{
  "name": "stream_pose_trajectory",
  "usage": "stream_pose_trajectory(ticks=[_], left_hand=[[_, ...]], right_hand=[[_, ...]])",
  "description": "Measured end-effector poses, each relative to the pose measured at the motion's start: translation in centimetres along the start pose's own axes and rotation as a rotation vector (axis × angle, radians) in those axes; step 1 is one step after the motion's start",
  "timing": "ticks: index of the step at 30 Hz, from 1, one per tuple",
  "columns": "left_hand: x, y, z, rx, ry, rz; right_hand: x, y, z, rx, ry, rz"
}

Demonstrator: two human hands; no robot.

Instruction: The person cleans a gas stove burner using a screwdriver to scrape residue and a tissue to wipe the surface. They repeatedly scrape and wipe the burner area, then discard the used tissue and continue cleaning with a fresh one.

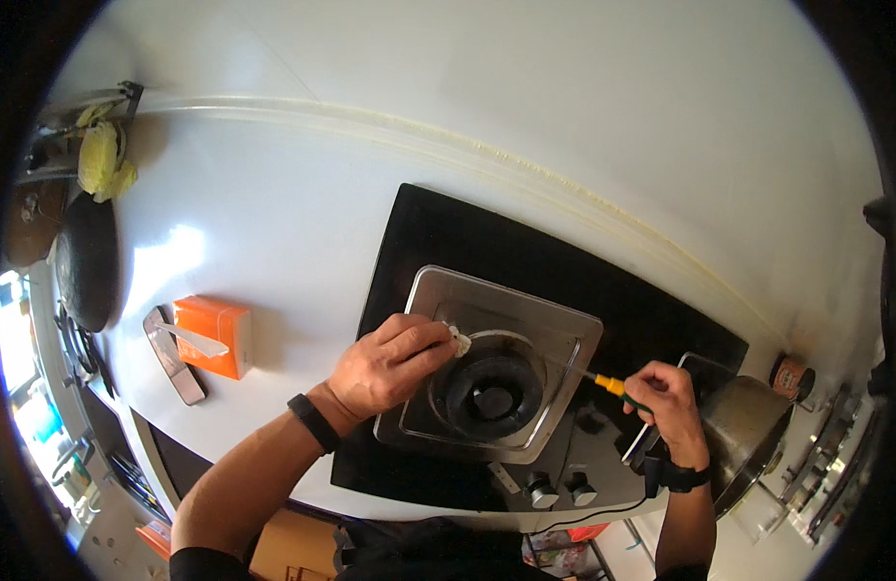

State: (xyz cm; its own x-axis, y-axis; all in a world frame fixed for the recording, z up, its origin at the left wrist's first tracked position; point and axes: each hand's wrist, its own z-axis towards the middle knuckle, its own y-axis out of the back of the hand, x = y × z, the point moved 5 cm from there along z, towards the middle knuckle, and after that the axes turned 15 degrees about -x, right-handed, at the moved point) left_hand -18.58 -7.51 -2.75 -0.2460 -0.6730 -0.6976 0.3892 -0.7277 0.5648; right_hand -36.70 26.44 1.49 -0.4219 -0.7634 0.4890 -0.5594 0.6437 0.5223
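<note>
My left hand pinches a crumpled white tissue over the upper left side of a gas burner. Around the burner lies a square stainless steel drip tray, set on a black glass cooktop. In my right hand is a screwdriver with a yellow and green handle. Its thin shaft points left, towards the right side of the tray. Whether the tip touches the metal, I cannot tell.
A large metal pot stands right of my right hand, near a small jar. Two control knobs sit at the cooktop's front. Leftward are an orange tissue pack, a phone and a dark wok. A black cable hangs from my right wrist.
</note>
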Motion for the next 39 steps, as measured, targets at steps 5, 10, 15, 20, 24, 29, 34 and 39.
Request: stream_pose_trajectory(ticks=[5,10,15,20,24,29,34,39], left_hand=[[0.1,0.0,0.0,0.002,-0.014,0.012],[0.1,0.2,0.3,0.021,0.003,-0.020],[0.2,0.1,0.1,0.008,-0.004,-0.013],[0.3,0.1,0.0,0.004,0.000,-0.010],[0.3,0.0,0.2,0.005,-0.016,0.009],[0.1,0.1,-0.1,0.005,0.004,-0.023],[0.1,0.3,-0.1,-0.013,-0.012,0.010],[0.2,0.5,-0.2,-0.038,-0.020,-0.024]], right_hand=[[-0.6,0.0,-0.2,-0.023,0.091,-0.026],[0.9,-1.6,-0.4,-0.038,0.135,-0.050],[0.7,-2.9,-0.2,0.056,0.072,0.041],[0.4,-1.0,-0.5,-0.120,0.070,-0.128],[0.5,-1.3,-0.8,-0.073,0.129,-0.029],[0.7,-2.7,0.0,0.017,0.059,0.030],[5.3,0.3,-1.7,-0.105,0.268,-0.155],[10.2,1.4,-7.4,-0.345,0.736,0.054]])
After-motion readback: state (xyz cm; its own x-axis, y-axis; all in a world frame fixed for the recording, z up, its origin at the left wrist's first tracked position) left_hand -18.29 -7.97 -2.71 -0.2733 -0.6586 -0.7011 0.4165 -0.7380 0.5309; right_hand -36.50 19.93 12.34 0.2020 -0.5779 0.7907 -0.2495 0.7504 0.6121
